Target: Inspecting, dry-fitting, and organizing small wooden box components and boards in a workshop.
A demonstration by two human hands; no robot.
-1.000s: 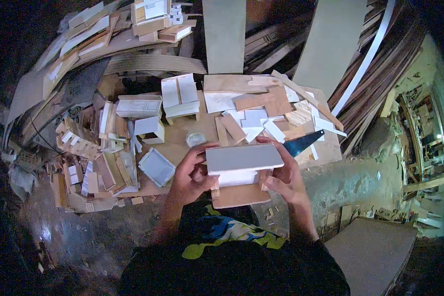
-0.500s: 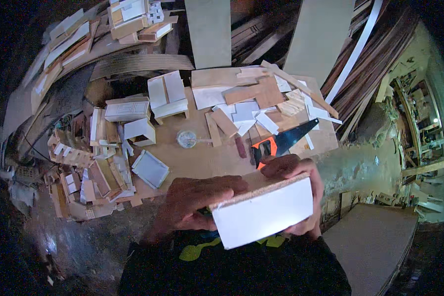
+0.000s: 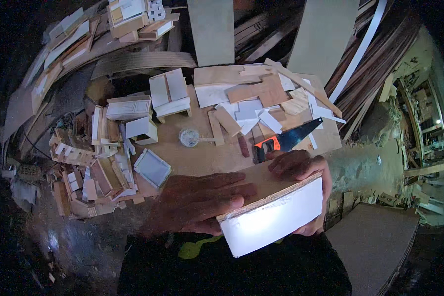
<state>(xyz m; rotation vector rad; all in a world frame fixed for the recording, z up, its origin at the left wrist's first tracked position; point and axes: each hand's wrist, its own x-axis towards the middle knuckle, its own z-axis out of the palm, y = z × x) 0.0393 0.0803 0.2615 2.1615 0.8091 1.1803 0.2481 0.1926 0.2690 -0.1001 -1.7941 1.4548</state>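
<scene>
- The white-and-brown wooden piece (image 3: 273,217) is in front of the torso, by the near side of the workbench (image 3: 202,159); its boards look already joined
- The right hand (image 3: 305,171) wraps its right end, holding it firmly
- The left hand (image 3: 199,200) lies over its brown face; with the blur, I cannot tell whether it grips or merely presses
- Box-like pieces (image 3: 170,91) stand assembled; loose boards (image 3: 227,122) near the handsaw (image 3: 287,140) remain unjoined
</scene>
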